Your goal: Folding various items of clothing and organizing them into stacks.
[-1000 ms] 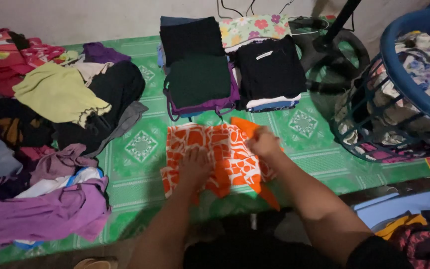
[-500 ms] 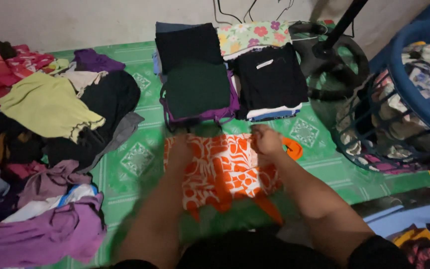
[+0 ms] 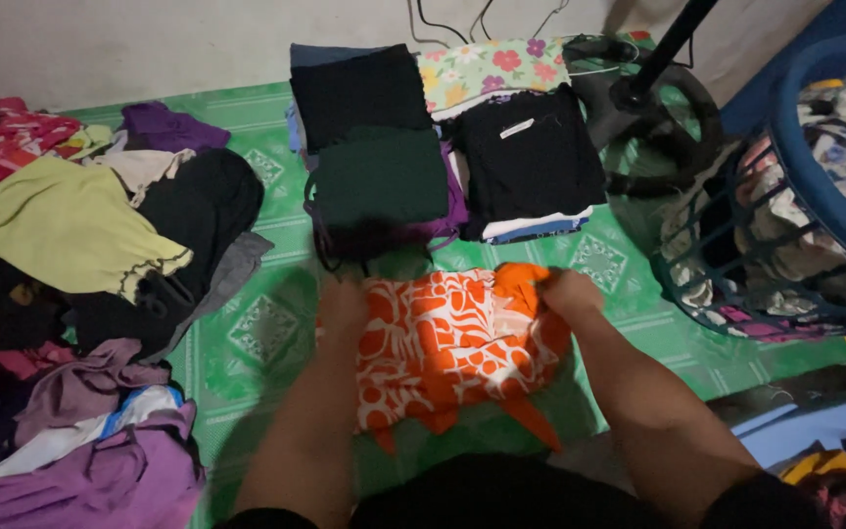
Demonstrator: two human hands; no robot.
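Orange-and-white garment [image 3: 447,343] on the green mat [image 3: 266,333], gripped at its edges by left hand [image 3: 343,302] and right hand [image 3: 567,292].

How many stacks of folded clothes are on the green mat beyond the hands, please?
2: the dark green-topped stack sits at left, and the black-topped stack sits beside it at right, nearer the blue basket. Others may lie out of view.

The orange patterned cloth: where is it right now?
In the head view, the orange cloth lies centre on the green mat, between both hands, just below the folded stacks.
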